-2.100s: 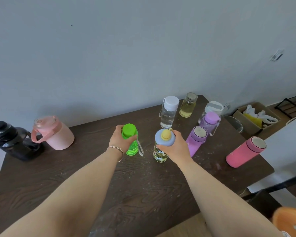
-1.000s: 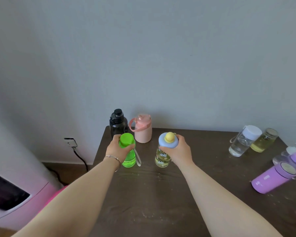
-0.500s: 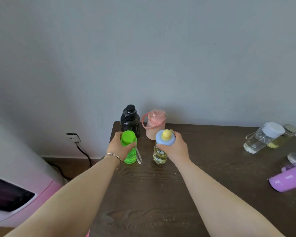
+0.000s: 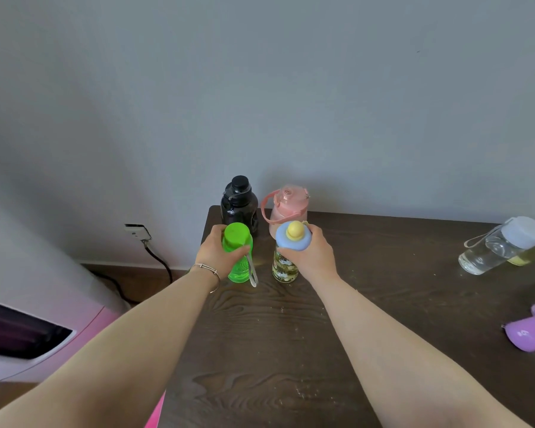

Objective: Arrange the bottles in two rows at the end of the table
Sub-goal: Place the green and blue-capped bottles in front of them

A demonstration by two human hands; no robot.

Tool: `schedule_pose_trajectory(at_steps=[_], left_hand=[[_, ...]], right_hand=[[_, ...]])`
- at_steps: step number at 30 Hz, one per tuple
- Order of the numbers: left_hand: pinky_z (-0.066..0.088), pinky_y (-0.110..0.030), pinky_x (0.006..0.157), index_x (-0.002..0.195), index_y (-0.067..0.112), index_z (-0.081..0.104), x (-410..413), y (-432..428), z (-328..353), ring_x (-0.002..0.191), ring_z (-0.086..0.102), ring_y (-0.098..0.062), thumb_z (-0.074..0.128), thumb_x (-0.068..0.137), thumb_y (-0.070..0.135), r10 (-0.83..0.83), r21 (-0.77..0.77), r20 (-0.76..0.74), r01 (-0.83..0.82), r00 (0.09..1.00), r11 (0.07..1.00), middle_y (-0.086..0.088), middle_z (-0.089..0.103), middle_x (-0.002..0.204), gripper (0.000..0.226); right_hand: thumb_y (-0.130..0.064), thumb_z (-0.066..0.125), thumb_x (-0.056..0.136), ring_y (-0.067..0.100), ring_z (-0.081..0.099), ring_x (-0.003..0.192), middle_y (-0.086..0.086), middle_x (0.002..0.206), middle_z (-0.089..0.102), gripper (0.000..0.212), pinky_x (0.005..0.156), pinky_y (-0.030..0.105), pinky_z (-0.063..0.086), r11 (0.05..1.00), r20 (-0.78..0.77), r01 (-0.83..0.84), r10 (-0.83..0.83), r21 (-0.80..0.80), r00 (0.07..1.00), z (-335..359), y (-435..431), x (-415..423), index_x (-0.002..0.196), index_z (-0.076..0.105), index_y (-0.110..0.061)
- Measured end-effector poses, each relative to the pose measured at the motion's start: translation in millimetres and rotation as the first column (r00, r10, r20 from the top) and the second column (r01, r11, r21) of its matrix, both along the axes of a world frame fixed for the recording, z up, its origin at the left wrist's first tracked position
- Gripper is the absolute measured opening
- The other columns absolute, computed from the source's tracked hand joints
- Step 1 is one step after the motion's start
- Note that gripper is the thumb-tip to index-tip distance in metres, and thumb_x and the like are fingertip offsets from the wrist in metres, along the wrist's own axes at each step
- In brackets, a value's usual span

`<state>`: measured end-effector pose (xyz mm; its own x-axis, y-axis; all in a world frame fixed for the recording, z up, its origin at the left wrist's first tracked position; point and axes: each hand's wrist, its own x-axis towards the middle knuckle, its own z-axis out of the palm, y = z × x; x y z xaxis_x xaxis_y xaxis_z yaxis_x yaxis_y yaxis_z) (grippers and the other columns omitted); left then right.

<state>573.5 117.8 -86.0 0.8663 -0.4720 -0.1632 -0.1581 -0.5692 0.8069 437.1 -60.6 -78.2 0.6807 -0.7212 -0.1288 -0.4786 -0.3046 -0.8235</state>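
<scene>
Left hand (image 4: 214, 254) clenched round upright green bottle (image 4: 240, 263), right hand (image 4: 310, 254) round blue-lidded patterned bottle (image 4: 286, 260), both at table (image 4: 383, 304) left end, just before black bottle (image 4: 239, 201) and pink bottle (image 4: 286, 202).

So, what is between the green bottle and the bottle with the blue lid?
Only bare table shows between the green bottle and the blue-lidded bottle in the head view; the green bottle's grey strap hangs into that gap.
</scene>
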Motion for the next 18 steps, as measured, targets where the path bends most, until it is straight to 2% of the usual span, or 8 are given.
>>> schedule_pose_trajectory(at_steps=[7,10,15,18], left_hand=[[0.048,-0.035,0.088,0.128,0.021,0.044,-2,0,0,0.104,0.06,-0.024,0.082,0.071,0.037,-0.006,0.022,-0.01,0.006,1.0,1.0,-0.004,0.061,0.116,0.07],[0.048,-0.036,0.09,0.134,0.023,0.038,-3,2,3,0.106,0.058,-0.025,0.082,0.07,0.037,-0.03,0.049,-0.005,0.03,1.0,0.998,-0.006,0.058,0.122,0.079],[0.043,-0.033,0.094,0.142,0.02,0.034,-4,3,14,0.117,0.052,-0.027,0.082,0.073,0.031,-0.093,0.103,0.076,0.085,0.993,0.991,-0.01,0.048,0.136,0.086],[0.04,-0.039,0.102,0.148,0.02,0.027,-5,4,20,0.128,0.044,-0.031,0.08,0.074,0.03,-0.166,0.18,0.141,0.139,0.976,0.974,-0.011,0.04,0.145,0.092]], right_hand=[[-0.038,0.089,0.068,0.013,0.054,0.105,-0.005,0.124,0.054,0.088,0.084,0.031,0.046,0.995,-0.066,-0.096,0.096,-0.008,0.993,-1,-4,-6,0.14,0.039,-0.022],[-0.046,0.087,0.067,0.017,0.056,0.11,-0.004,0.129,0.054,0.092,0.088,0.038,0.052,0.991,-0.123,-0.119,0.111,-0.054,0.986,-2,-4,-9,0.141,0.036,-0.024],[-0.048,0.083,0.073,0.026,0.052,0.121,0.005,0.137,0.048,0.093,0.095,0.045,0.05,0.95,-0.252,-0.22,0.162,-0.22,0.954,10,-1,-8,0.146,0.034,-0.018],[-0.046,0.081,0.075,0.028,0.049,0.121,0.008,0.136,0.048,0.09,0.094,0.042,0.048,0.88,-0.333,-0.307,0.186,-0.361,0.924,14,0,-11,0.145,0.036,-0.013]])
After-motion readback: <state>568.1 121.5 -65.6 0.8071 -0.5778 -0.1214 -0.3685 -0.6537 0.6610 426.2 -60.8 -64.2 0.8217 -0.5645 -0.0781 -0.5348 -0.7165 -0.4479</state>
